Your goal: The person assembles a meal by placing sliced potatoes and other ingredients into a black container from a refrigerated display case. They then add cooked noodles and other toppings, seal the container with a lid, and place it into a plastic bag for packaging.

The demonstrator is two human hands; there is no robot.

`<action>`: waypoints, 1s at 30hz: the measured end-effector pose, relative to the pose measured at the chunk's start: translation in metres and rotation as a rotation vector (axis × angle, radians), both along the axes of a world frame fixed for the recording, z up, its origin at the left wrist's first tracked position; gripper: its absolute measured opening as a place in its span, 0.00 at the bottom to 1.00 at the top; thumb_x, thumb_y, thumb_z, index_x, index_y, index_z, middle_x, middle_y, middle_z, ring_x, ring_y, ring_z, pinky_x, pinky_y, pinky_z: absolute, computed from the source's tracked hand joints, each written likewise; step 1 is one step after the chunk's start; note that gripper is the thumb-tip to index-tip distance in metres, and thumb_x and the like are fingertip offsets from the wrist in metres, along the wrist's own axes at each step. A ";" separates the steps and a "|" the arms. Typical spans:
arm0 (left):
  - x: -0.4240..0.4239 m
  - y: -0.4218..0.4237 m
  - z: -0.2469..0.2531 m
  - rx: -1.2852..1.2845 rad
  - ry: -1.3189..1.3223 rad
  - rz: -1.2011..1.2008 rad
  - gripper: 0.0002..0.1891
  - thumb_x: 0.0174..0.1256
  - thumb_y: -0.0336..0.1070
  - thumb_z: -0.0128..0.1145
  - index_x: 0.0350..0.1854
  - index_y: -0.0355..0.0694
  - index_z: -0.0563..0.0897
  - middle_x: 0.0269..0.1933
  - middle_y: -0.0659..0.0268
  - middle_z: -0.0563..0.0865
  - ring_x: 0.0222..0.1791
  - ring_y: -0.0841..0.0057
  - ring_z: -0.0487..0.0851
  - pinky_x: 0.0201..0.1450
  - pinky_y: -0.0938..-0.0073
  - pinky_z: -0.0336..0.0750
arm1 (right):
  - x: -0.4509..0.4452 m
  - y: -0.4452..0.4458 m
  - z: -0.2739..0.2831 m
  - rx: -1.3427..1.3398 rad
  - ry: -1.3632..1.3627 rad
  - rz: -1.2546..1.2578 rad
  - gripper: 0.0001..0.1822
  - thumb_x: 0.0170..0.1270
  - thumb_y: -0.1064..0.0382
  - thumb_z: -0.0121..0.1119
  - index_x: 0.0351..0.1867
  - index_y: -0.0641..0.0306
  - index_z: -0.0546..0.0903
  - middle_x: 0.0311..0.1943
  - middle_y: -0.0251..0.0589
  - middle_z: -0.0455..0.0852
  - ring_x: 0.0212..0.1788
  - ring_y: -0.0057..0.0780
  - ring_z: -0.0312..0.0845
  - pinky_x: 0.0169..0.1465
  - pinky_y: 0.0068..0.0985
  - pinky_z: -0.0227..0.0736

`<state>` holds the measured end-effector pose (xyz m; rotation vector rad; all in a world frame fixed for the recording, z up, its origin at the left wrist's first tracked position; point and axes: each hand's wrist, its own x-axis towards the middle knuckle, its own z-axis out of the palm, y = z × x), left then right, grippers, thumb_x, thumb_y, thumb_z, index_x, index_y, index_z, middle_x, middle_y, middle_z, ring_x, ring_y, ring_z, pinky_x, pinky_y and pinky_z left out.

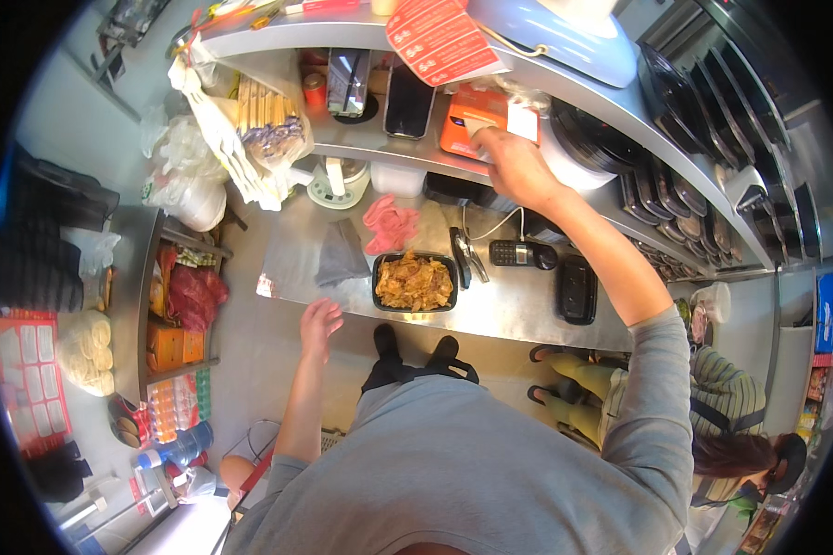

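Note:
My right hand [517, 163] reaches up to the shelf, its fingers at an orange box [464, 111] that has a pale opening in its top. The fingertips are partly hidden, so whether they pinch something is unclear. My left hand [321, 322] hangs before the counter's front edge, holding nothing, with its fingers a little apart. Between my hands, a black plastic tray [376, 291] filled with browned, sauced food [414, 281] sits on the steel counter [500, 312]. Metal tongs [473, 257] lie just right of the tray. A pink cloth [390, 223] and a grey cloth [340, 253] lie behind it.
A corded handset [522, 254] and an empty black tray [576, 290] lie at the right of the counter. Two phones [348, 82] and bundled chopsticks [267, 111] rest on the shelf. A kitchen scale [338, 184] stands below. Another person [725, 395] is close on my right.

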<state>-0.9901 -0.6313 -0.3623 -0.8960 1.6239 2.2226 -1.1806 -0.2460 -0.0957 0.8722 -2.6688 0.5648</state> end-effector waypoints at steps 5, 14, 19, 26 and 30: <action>-0.014 0.007 0.018 -0.035 0.033 -0.019 0.17 0.72 0.42 0.59 0.57 0.39 0.78 0.49 0.61 0.86 0.49 0.73 0.84 0.51 0.67 0.80 | 0.025 0.003 0.009 0.178 0.064 -0.032 0.09 0.52 0.75 0.60 0.35 0.63 0.77 0.35 0.46 0.81 0.40 0.51 0.81 0.41 0.42 0.77; -0.031 0.041 0.062 -0.162 0.202 -0.105 0.17 0.73 0.40 0.59 0.57 0.36 0.79 0.51 0.61 0.86 0.51 0.76 0.83 0.51 0.73 0.79 | 0.060 0.067 -0.009 0.349 0.296 0.037 0.05 0.51 0.68 0.60 0.29 0.60 0.76 0.32 0.39 0.78 0.38 0.39 0.80 0.42 0.34 0.76; -0.053 0.082 0.113 -0.411 0.577 -0.351 0.22 0.65 0.37 0.67 0.59 0.35 0.78 0.53 0.61 0.85 0.56 0.72 0.82 0.57 0.71 0.77 | 0.110 0.111 -0.036 0.265 0.128 -0.053 0.09 0.43 0.69 0.64 0.27 0.60 0.77 0.31 0.40 0.76 0.35 0.41 0.79 0.36 0.36 0.76; -0.051 0.248 0.183 -0.106 0.878 -1.124 0.28 0.60 0.32 0.71 0.62 0.38 0.75 0.56 0.62 0.82 0.54 0.73 0.83 0.55 0.72 0.77 | 0.189 0.081 -0.081 -0.851 -1.035 0.043 0.09 0.56 0.73 0.73 0.33 0.65 0.81 0.32 0.33 0.86 0.36 0.20 0.83 0.35 0.23 0.78; -0.042 0.281 0.119 0.186 0.269 -1.233 0.16 0.67 0.32 0.66 0.54 0.33 0.79 0.42 0.67 0.86 0.40 0.81 0.84 0.40 0.76 0.79 | 0.210 0.134 -0.131 -1.063 -0.871 -0.378 0.09 0.56 0.73 0.74 0.34 0.66 0.82 0.29 0.33 0.85 0.30 0.19 0.81 0.35 0.21 0.76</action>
